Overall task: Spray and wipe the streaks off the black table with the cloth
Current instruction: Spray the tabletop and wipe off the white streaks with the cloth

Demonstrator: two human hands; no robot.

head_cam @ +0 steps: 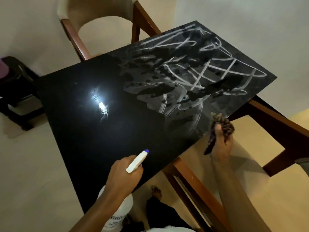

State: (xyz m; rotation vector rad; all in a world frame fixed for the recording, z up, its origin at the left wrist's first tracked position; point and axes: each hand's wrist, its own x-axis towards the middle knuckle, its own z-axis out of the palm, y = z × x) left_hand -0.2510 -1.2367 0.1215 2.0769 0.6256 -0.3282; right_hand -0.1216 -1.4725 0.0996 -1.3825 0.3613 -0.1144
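The black table (80, 124) fills the middle of the view. Its left half is glossy and dark, and white streaks (200, 71) with wet dark blotches cover its far right half. My left hand (123, 173) grips a white spray bottle (115, 213) by the neck, its white head with a blue nozzle (146, 151) pointing up over the table's near edge. My right hand (222, 141) holds a dark bunched cloth (222, 124) just off the table's right edge, beside the streaked part.
A wooden chair with a beige backrest (93, 12) stands behind the table. A dark low stool (16, 91) sits at the left. Brown wooden frame rails (192, 180) run under the table's right side. My bare foot (156, 191) shows on the floor below.
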